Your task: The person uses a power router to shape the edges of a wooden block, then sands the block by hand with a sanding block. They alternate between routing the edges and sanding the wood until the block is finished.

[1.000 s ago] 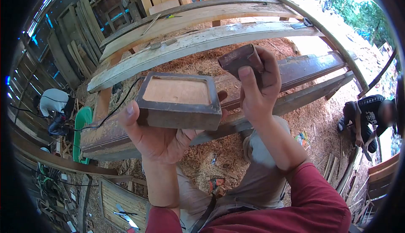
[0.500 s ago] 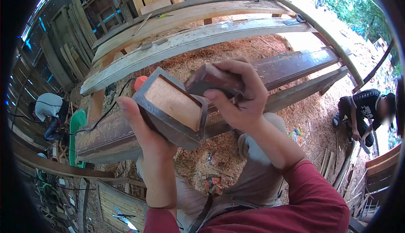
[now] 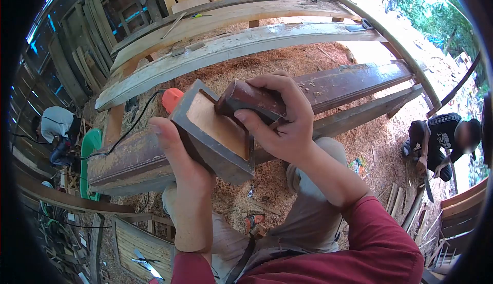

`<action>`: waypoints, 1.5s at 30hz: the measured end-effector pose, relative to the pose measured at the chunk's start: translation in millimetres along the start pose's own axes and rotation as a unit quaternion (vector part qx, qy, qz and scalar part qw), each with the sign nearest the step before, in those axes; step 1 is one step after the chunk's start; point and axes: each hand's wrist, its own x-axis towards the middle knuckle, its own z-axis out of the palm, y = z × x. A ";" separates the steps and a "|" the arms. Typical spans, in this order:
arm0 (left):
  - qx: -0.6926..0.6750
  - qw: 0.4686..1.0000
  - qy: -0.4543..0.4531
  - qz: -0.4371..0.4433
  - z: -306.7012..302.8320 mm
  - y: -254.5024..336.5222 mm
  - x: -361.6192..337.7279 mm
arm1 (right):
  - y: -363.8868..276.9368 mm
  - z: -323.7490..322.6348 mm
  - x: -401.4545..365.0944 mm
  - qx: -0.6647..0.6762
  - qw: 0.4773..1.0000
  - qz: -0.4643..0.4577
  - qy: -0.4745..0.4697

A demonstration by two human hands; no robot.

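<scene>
My left hand [image 3: 187, 163] holds a box-shaped wooden block [image 3: 213, 155] from below, thumb along its left side. The block is tilted up, with dark grey sides, a grey rim and a pale recessed face. My right hand [image 3: 290, 119] grips a dark reddish-brown block [image 3: 254, 99], which looks like a sanding block wrapped in sandpaper. Its left end lies over the upper right part of the pale recess and hides some of it. Fingers of my right hand curl over its far side, thumb on the near side.
Behind my hands lies a long brown beam [image 3: 359, 86], with pale planks [image 3: 246, 42] beyond. An orange-red tool [image 3: 172, 99] with a black cord stands behind the wooden block. A drill [image 3: 254, 221] lies between my legs. One person [image 3: 441, 140] crouches right, another [image 3: 59, 130] left, near a green chair [image 3: 91, 150].
My right hand has moved the reddish-brown block left and slightly down, so it now covers more of the pale recess. My left hand and the wooden block have shifted slightly right.
</scene>
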 end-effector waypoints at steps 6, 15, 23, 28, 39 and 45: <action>0.106 0.989 -0.098 0.016 3.9 -3.5 -6.8 | -3.0 1.6 0.7 -0.029 0.999 -0.023 0.028; 0.081 0.993 -0.089 0.006 8.3 -6.9 -14.9 | -6.0 -7.7 5.9 -0.058 0.994 -0.094 0.013; 0.078 0.995 -0.060 0.020 16.9 -20.4 -15.4 | -9.0 -10.1 6.6 -0.043 0.996 -0.063 0.037; 0.092 0.993 -0.069 0.023 6.5 -20.2 -12.7 | -5.8 -11.3 6.4 -0.028 0.998 -0.052 0.007; 0.197 0.976 -0.074 0.061 20.7 -14.9 -16.8 | -5.2 -10.7 2.2 -0.019 0.998 -0.046 0.044; 0.154 0.974 -0.161 0.038 9.2 -6.4 -12.2 | -6.4 -6.6 0.2 0.004 0.999 -0.020 0.041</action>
